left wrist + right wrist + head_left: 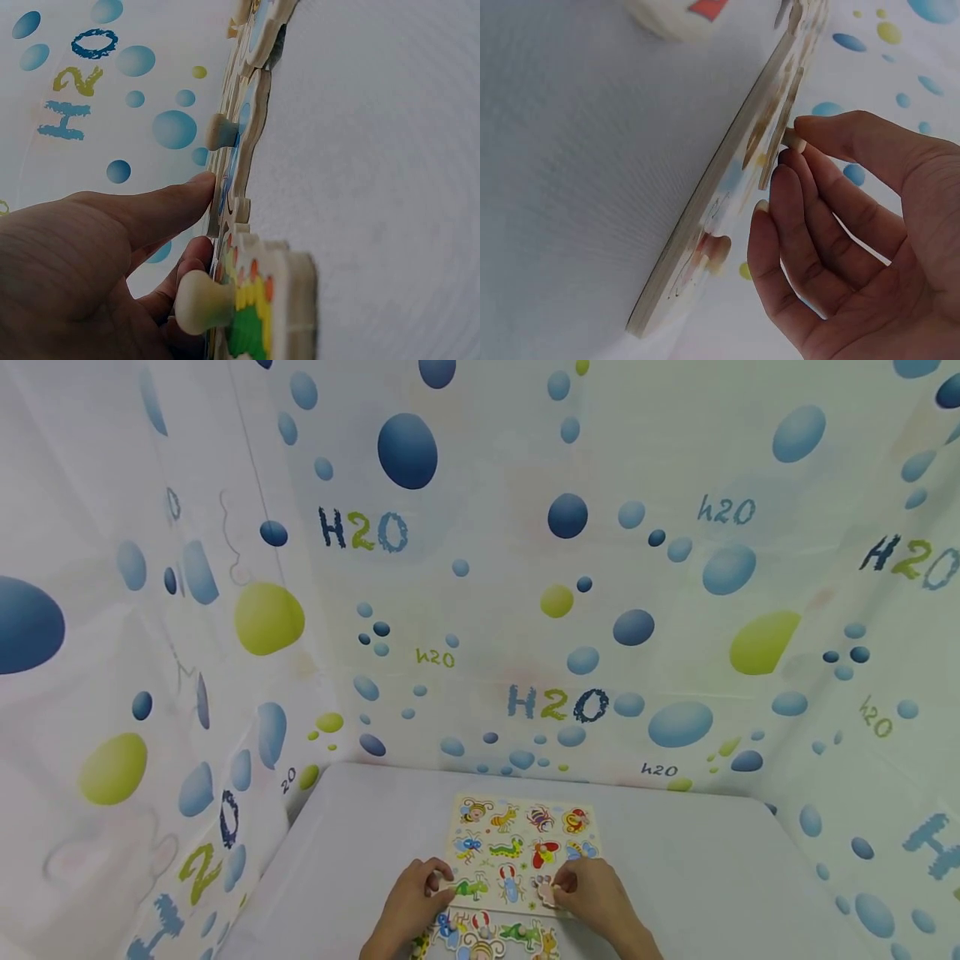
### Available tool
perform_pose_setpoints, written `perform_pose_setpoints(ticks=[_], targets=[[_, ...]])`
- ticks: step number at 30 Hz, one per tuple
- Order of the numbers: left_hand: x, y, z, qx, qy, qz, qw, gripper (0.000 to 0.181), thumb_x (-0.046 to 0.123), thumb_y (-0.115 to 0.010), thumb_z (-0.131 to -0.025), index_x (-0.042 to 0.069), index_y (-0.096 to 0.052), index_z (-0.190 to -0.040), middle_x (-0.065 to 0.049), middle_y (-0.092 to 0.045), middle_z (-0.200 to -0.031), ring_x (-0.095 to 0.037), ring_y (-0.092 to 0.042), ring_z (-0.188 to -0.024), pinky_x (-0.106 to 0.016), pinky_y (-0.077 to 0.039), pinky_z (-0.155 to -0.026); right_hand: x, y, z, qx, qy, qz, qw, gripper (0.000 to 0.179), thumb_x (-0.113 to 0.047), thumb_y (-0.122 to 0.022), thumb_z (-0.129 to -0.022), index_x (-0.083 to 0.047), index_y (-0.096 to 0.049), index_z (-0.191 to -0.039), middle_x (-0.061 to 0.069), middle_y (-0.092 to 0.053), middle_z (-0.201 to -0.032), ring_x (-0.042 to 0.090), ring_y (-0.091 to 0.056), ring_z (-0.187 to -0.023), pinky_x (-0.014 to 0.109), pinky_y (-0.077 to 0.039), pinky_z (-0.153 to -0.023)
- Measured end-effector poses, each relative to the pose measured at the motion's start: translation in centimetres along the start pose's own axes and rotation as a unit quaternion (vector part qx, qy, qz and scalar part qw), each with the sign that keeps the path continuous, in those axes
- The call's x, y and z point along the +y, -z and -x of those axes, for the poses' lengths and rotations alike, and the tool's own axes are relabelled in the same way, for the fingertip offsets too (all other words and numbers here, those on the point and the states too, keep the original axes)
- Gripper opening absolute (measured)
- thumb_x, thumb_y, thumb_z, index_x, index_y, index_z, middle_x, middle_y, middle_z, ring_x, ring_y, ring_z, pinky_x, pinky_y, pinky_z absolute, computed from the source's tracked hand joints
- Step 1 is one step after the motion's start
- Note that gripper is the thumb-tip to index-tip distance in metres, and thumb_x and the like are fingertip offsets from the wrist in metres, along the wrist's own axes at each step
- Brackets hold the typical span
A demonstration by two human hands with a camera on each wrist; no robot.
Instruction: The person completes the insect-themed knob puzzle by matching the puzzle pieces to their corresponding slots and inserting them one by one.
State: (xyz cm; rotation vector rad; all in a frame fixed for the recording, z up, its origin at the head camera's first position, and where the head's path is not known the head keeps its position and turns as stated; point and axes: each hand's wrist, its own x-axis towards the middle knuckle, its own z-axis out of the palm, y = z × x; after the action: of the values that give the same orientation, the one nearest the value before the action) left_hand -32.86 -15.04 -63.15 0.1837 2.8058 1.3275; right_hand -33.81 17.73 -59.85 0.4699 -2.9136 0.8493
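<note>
A light wooden puzzle board [491, 900] with colourful printed insects lies on the white table. My right hand [600, 893] pinches the small knob of an insect-shaped puzzle piece [780, 135] over the board's near right corner; its printed side is mostly hidden. In the right wrist view the piece stands slightly apart from the board. My left hand [414, 897] is at the board's left edge, beside a green grasshopper picture [471, 887]. Its thumb and fingertips touch the board there, and they hold no piece.
Several loose knobbed insect pieces, among them a bee piece [480, 948] and a green piece [521, 933], lie close to the board's near edge. A knobbed caterpillar-like piece [255, 315] is near my left fingers. Bubble-patterned white sheets [495, 610] wall in the table [675, 860].
</note>
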Motion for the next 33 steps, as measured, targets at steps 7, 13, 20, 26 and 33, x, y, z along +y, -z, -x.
perform_pose_setpoints(ticks=[7,13,20,26,33], targets=[[0.04,-0.10,-0.02,0.003,-0.007,-0.003,1.0000,0.018,0.027,-0.078,-0.093,0.021,-0.067,-0.105,0.001,-0.047,-0.088,-0.013,-0.042,-0.075,-0.027,-0.035,-0.065,-0.16,-0.22,-0.15,-0.010,-0.011,-0.008,0.9999,0.015,-0.018,-0.088,-0.081,-0.022,-0.074,-0.078,-0.018,-0.060,-0.068,-0.001,-0.053,-0.062,0.022,-0.045,-0.057],[0.10,-0.08,0.10,0.005,-0.012,-0.002,0.9999,0.017,0.027,-0.078,-0.093,0.021,-0.067,-0.105,0.001,-0.047,-0.087,-0.013,-0.042,-0.074,-0.027,-0.034,-0.064,-0.25,-0.36,-0.15,-0.012,-0.016,-0.006,0.9998,0.015,-0.018,-0.087,-0.081,-0.022,-0.073,-0.078,-0.018,-0.060,-0.068,0.000,-0.053,-0.062,0.023,-0.044,-0.058],[-0.01,-0.05,0.05,0.007,-0.011,-0.002,0.9999,0.017,0.027,-0.079,-0.093,0.021,-0.067,-0.104,0.001,-0.047,-0.087,-0.012,-0.042,-0.074,-0.027,-0.035,-0.065,-0.34,-0.49,-0.29,-0.012,-0.014,-0.008,0.9998,0.015,-0.018,-0.087,-0.081,-0.021,-0.073,-0.078,-0.017,-0.060,-0.069,0.000,-0.053,-0.063,0.023,-0.045,-0.058],[-0.19,-0.11,0.05,0.006,-0.009,-0.002,0.9999,0.017,0.028,-0.078,-0.093,0.022,-0.067,-0.104,0.001,-0.047,-0.087,-0.012,-0.042,-0.074,-0.027,-0.035,-0.064,-0.22,-0.74,-0.34,-0.015,-0.013,-0.009,0.9998,0.015,-0.019,-0.087,-0.081,-0.022,-0.073,-0.078,-0.018,-0.060,-0.068,-0.001,-0.053,-0.062,0.023,-0.045,-0.058],[-0.30,-0.08,-0.01,0.004,-0.003,0.001,1.0000,0.018,0.028,-0.079,-0.093,0.022,-0.067,-0.104,0.001,-0.047,-0.088,-0.013,-0.042,-0.075,-0.027,-0.035,-0.065,-0.30,-0.83,-0.35,-0.014,-0.009,-0.006,0.9998,0.016,-0.019,-0.087,-0.081,-0.023,-0.072,-0.077,-0.019,-0.060,-0.068,-0.002,-0.053,-0.062,0.022,-0.045,-0.058]])
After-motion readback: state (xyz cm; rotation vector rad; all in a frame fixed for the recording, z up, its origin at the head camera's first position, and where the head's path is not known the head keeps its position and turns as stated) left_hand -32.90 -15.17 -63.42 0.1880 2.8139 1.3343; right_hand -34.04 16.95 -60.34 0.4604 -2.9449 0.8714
